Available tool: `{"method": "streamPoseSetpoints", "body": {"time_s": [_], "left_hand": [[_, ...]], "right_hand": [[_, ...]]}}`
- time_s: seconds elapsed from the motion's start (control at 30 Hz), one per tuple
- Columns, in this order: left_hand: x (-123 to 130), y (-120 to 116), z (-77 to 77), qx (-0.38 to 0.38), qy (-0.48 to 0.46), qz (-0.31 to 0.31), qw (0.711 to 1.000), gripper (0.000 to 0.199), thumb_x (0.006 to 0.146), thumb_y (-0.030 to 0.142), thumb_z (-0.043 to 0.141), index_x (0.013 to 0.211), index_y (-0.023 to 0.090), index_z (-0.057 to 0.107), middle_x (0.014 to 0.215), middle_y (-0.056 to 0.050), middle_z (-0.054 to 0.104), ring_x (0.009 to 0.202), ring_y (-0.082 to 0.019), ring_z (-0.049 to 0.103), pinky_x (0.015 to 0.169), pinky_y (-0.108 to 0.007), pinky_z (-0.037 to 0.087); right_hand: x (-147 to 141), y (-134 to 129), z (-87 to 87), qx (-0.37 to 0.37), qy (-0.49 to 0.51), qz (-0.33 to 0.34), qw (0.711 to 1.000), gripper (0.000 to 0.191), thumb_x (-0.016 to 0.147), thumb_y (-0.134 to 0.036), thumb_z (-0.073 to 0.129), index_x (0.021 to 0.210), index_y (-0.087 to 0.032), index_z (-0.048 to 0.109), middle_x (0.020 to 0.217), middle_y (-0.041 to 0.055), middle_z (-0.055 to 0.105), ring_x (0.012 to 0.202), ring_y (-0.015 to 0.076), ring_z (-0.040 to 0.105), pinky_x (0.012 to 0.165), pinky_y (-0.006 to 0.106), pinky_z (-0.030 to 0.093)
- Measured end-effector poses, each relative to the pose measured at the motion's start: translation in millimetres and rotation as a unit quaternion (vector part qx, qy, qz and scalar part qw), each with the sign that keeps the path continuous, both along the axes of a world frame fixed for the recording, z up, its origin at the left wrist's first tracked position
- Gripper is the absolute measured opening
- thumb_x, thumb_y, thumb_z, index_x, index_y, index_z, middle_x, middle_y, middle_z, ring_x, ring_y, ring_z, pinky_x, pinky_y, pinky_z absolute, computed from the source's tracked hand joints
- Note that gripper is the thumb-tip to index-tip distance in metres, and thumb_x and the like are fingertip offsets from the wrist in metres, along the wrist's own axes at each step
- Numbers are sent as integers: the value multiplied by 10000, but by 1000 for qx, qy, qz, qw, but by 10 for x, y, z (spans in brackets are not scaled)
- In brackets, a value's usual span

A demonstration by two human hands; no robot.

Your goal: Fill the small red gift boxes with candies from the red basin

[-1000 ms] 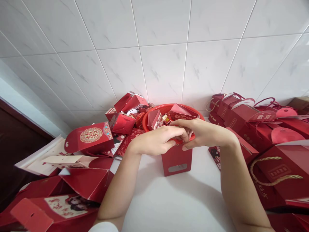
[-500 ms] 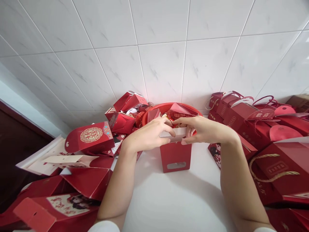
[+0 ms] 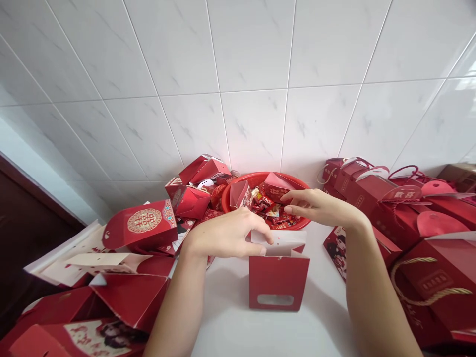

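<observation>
So, window-front red paper box stands upright on the white desk, mouth up, just on the near side of the red plastic basket. Clear oval window low on the near face. Far flap is raised, white inside face showing.

Left hand: half-curled, thumb and fingers at the left end of the mouth. Can't tell if it's pinching card or only resting there. Right hand: loosely spread, fingertips above the basket's right side, no item visible in it.

Handling, my read: thin card, so light contact at the left edge is enough; squeezing would narrow the mouth or crease a panel. Light box, likely easy to tip, so keep side load low. Keep left fingers to one side of the opening. Right fingers should stay above the basket rim, coming down from over it rather than across it.

Basket has wrapped candies with two open-topped boxes among them, one left, one at the back. Knocking either could shift the pile.

Outward: stacked red gift boxes left, rope-handled gift boxes right, tiled wall behind. Forearms run between both stacks; elbows in.
</observation>
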State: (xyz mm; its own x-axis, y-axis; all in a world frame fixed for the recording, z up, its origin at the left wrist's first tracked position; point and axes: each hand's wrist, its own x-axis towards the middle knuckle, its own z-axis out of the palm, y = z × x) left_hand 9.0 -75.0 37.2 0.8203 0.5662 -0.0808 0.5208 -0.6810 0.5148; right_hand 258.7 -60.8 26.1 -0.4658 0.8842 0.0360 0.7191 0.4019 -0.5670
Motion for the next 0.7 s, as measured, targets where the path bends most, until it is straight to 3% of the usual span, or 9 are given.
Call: {"method": "streamPoseSetpoints", "body": {"time_s": [0.13,0.23,0.37,0.43,0.57,0.7], "left_hand": [[-16,24,2,12,32,30,999,385,775,339,752,1149,260,712,1081,-10,730,1002,-247,642,815,-286,449],[-2,59,-20,25,56,59,996,399,794,244,673,1193,261,660,1089,-19,699,983,-246,630,737,-279,438],[30,162,-68,37,27,90,995,480,778,121,554,1234,267,589,1165,-21,658,948,-215,622,668,-268,419],[29,234,-94,37,9,87,995,409,772,125,553,1160,245,599,1115,-18,665,899,-203,619,671,-271,421],[-9,365,-135,10,-22,74,997,82,812,204,553,883,192,592,868,-12,660,769,-184,599,664,-279,432],[-61,395,-138,26,-56,72,996,76,827,250,552,827,183,587,810,-14,644,769,-178,598,691,-278,455]], "right_hand": [[-10,-74,54,-20,32,54,998,574,891,-670,531,1201,-213,691,1079,80,712,937,232,643,767,321,496],[-16,-122,69,-24,18,84,996,578,851,-664,603,1212,-219,688,1037,69,711,908,224,638,749,306,481],[-66,-145,45,-25,-13,73,997,501,819,-547,688,1190,-209,699,1071,74,707,868,219,642,711,302,466],[-101,-130,24,-37,-32,60,997,445,813,-466,702,1167,-197,706,1039,69,709,833,210,638,682,296,452],[-151,-32,-31,-47,-56,57,996,358,801,-397,710,1080,-173,717,920,45,683,773,180,593,635,276,400],[-191,65,-110,-40,-44,94,994,383,824,-530,675,953,-170,698,767,-7,562,669,130,468,581,258,320]]}}
